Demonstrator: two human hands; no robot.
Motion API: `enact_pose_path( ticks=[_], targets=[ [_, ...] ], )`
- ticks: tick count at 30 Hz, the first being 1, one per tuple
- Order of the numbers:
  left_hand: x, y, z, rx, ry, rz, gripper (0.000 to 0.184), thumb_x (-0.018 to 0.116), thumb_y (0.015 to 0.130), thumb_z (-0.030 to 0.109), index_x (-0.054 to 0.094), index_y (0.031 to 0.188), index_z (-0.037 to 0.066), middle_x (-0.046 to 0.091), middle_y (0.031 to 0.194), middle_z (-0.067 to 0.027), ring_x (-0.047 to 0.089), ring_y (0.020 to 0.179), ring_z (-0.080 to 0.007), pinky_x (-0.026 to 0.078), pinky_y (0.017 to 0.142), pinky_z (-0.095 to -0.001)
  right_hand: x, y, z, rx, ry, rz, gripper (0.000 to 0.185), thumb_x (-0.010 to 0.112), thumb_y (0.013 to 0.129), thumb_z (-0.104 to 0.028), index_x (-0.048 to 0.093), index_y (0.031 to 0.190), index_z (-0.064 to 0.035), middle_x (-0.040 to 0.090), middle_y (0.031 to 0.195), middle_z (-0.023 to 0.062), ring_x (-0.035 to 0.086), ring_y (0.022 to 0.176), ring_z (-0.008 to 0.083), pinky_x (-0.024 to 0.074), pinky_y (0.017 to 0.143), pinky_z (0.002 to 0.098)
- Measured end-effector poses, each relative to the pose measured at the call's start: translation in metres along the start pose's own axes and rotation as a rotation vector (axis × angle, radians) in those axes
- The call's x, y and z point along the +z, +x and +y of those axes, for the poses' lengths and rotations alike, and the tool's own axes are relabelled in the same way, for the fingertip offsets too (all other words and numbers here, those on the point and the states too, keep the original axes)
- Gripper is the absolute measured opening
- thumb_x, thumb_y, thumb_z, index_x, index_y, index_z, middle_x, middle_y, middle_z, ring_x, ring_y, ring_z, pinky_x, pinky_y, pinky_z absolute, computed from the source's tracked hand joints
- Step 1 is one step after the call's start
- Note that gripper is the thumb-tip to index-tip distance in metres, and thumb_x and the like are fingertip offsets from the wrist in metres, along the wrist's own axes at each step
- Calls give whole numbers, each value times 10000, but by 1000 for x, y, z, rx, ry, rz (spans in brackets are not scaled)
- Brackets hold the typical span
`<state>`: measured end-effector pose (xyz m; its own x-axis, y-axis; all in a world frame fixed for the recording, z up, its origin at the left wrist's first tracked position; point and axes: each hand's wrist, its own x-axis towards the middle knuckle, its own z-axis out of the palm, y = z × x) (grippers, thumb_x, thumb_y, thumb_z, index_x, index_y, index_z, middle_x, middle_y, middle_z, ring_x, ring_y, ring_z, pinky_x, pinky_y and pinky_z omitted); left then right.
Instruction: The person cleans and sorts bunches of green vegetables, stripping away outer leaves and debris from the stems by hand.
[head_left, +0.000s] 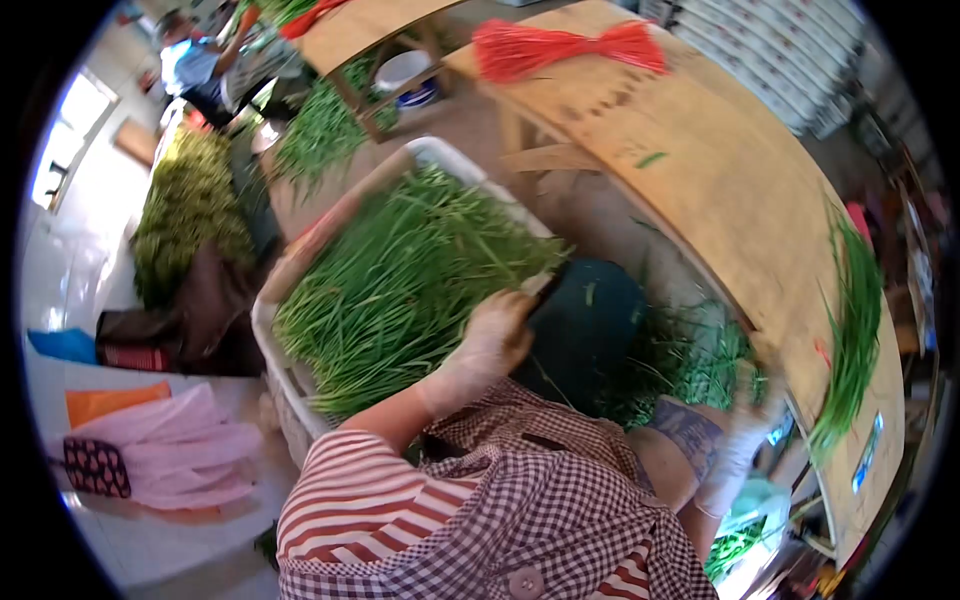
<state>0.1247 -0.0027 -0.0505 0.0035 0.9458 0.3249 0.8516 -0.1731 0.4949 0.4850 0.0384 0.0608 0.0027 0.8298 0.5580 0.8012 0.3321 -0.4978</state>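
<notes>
My left hand (495, 340), in a thin pale glove, is closed at the near right side of a white plastic crate (270, 330). A small pale thing with a dark end shows at its fingertips, too unclear to name. Long green stalks like garlic chives (390, 280) fill the crate. My right hand (750, 405), also gloved, is smeared by motion beside the wooden table's near edge; its fingers do not show clearly. A bundle of the same green stalks (850, 335) lies on the table to its right.
Red ties (570, 50) lie on the curved wooden table (740, 170). A dark rounded surface (590, 320) and loose green scraps (690, 350) are below. A bag of greens (740, 540) hangs at lower right. Another person (205, 65) sits at upper left, near a white bucket (405, 75).
</notes>
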Motion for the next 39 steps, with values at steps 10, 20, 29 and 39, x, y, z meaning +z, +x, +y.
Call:
enact_pose_path(
  ticks=[10, 20, 29, 39],
  targets=[
    [-124, -229, -211, -921, 408, 368, 429, 676, 733, 62, 574, 1148, 19, 618, 1052, -178, 590, 990, -349, 486, 871, -405, 154, 16, -120, -184, 528, -700, 310, 672, 833, -15, 655, 1140, -55, 655, 1095, 113, 622, 871, 181, 503, 811, 290],
    [-169, -284, -181, -963, 904, -626, 874, 789, 653, 282, 384, 1403, 87, 376, 1442, -82, 304, 1368, -296, 105, 1125, -635, 202, 10, -140, 72, 590, -948, 229, 650, 894, -87, 663, 1115, -28, 648, 1137, 91, 605, 1045, 178, 477, 926, 294],
    [-171, -249, -158, -1157, 803, -756, 100, 659, 750, 181, 718, 828, 159, 684, 811, -37, 676, 831, -182, 468, 809, -390, 235, -5, -263, -730, 564, -1078, 349, 729, 768, -76, 660, 1110, -88, 687, 1055, 104, 645, 1000, 245, 514, 890, 363],
    [-226, -153, -47, -682, 437, -132, 474, 718, 656, 125, 594, 1111, 80, 624, 997, -94, 606, 923, -284, 407, 941, -441, 283, -127, -334, -368, 842, -1699, 534, 736, 791, -222, 509, 1244, -53, 608, 1175, 129, 582, 1026, 213, 475, 889, 421]
  ],
)
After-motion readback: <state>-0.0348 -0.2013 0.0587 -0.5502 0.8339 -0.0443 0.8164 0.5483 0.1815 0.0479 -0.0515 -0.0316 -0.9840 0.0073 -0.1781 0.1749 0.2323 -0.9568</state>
